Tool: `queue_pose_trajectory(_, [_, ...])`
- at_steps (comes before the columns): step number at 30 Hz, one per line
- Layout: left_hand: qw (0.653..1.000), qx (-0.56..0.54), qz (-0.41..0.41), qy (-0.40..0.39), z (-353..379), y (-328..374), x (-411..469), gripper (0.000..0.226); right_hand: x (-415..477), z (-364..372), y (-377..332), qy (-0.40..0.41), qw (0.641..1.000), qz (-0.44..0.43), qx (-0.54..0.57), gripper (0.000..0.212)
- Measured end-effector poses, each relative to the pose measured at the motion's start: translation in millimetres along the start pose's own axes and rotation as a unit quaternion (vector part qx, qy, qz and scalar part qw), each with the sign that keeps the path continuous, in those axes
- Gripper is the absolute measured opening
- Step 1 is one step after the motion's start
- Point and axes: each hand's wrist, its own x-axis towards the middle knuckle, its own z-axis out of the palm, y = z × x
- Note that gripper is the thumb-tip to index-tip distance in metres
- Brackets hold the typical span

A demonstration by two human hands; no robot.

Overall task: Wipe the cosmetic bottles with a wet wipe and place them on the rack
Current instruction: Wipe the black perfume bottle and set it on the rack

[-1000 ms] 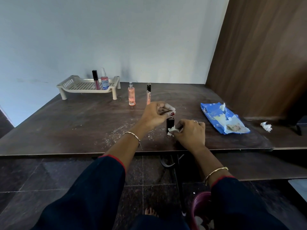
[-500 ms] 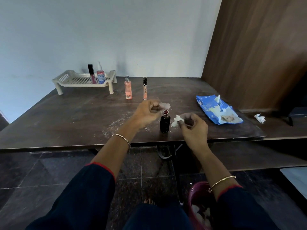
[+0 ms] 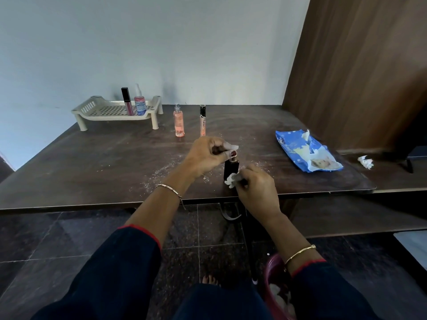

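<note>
With the left hand (image 3: 208, 155) pinching the black bottle (image 3: 231, 168) by its top, the right hand (image 3: 258, 188), gripping the wet wipe (image 3: 231, 180), probably needed to rub firmly all round.

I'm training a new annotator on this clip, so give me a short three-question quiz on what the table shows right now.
1. True or false: the rack holds three bottles.
2. What does the right hand press against the black bottle? A) wipe B) sponge C) brush
3. How many untouched bottles stand on the table between the rack and the pack?

Key:
1. False; it holds two.
2. A.
3. Two: the peach spray and the slim tube.
</note>
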Motion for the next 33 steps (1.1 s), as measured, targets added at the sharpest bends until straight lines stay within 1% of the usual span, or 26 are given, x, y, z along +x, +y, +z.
queue_pose_trajectory(3, [1.0, 0.003, -0.001, -0.009, -3, 0, 1, 0.026, 16, -10, -10, 0.07, 0.997, 0.017, 0.034, 0.012])
queue_pose_trajectory(6, [0.999, 0.029, 0.011, -0.015, -5, 0, 2, 0.024, 26, -12, -17, 0.09, 0.995, 0.001, 0.037, 0.012])
queue_pose_trajectory(8, [0.999, 0.037, 0.011, -0.018, -5, 0, 3, 0.022, 23, -11, -15, 0.079, 0.996, -0.01, 0.035, 0.013])
queue_pose_trajectory(11, [0.999, 0.04, 0.012, -0.026, -5, 2, 4, 0.019, 7, -1, -4, 0.021, 1.0, -0.014, 0.008, 0.013])
queue_pose_trajectory(13, [0.998, 0.054, 0.014, -0.035, -5, 4, 3, 0.02, -5, 4, 0, 0.001, 1.0, 0.024, 0.005, 0.014])
queue_pose_trajectory(15, [0.996, 0.071, 0.016, -0.044, -7, 5, 4, 0.019, -5, 2, 1, 0.004, 0.998, 0.067, 0.002, 0.014])
queue_pose_trajectory(19, [0.991, 0.102, 0.035, -0.073, -12, 10, 6, 0.021, 8, -13, 8, 0.001, 0.993, 0.12, -0.007, 0.008])
queue_pose_trajectory(22, [0.991, 0.104, 0.034, -0.078, -11, 12, 7, 0.025, 15, -23, 13, 0.037, 0.986, 0.154, 0.051, 0.009])
queue_pose_trajectory(26, [0.994, 0.08, 0.024, -0.068, -9, 8, 5, 0.027, 20, -24, 7, 0.041, 0.975, 0.158, 0.148, 0.012])
queue_pose_trajectory(29, [0.997, 0.071, 0.02, -0.031, -2, 5, 5, 0.022, 24, -22, 0, 0.05, 0.968, 0.16, 0.187, 0.014])
queue_pose_trajectory(33, [0.998, 0.057, 0.012, 0.009, 3, 5, 6, 0.02, 27, -13, -10, 0.043, 0.957, 0.177, 0.228, 0.012])
